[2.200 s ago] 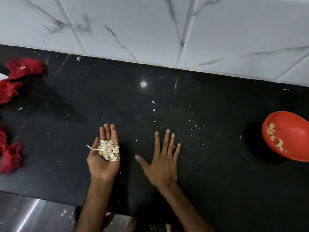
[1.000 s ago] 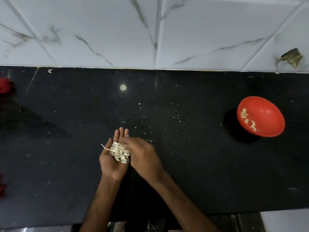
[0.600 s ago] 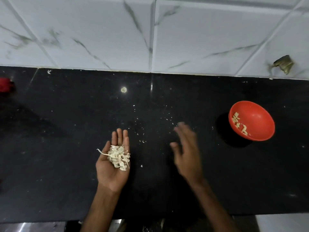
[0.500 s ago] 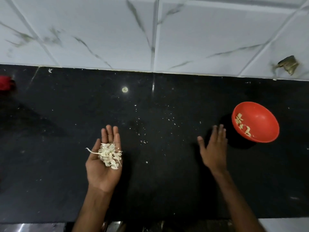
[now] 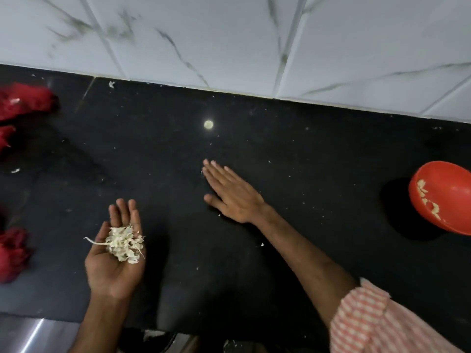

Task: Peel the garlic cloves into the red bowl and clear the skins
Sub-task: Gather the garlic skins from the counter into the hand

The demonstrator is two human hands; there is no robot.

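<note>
Right hand [image 5: 234, 197] has swept back left (skins [image 5: 123, 244] still cupped).

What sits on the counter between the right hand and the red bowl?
Head view: no object between the right hand and the red bowl, just black counter with scattered skin flecks.

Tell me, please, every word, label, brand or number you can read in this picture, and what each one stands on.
None: no readable text shows anywhere.
The red bowl is plain, with no label or brand.
The wall tiles carry only grey veins.
The black counter shows only pale flecks and a round glint.
The sleeve has a red and white pattern, no writing.
</note>
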